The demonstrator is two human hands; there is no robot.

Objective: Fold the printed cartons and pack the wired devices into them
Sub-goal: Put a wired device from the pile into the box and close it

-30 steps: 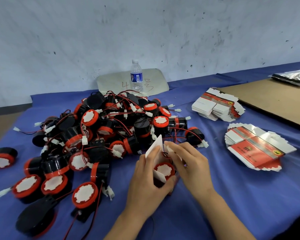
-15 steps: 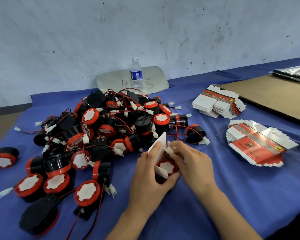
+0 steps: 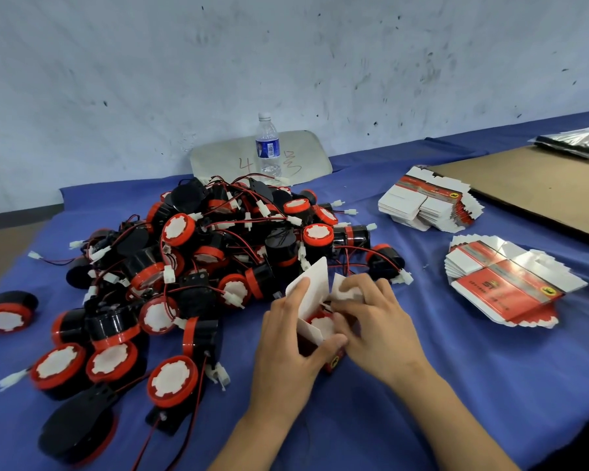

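Your left hand wraps the carton, thumb on its near flap. Right hand pinches the right flap, fingers curled. Carton, device inside, sits on the tabletop near its front edge, beside the pile.

Tabletop contents:
- Pile of wired devices: left of centre, reaching from the near edge towards the far side.
- Single device: far left, apart from the pile.
- Water bottle: upright, behind the pile.
- Board: behind the bottle, against the wall.
- Carton: near centre, just right of the pile, held between left hand and right hand. One device sits in it.
- Near stack of flat cartons: right.
- Far stack of flat cartons: behind the near stack.
- Cardboard sheet: far right, beside the far stack.
- Plastic bag: on the sheet's far end.
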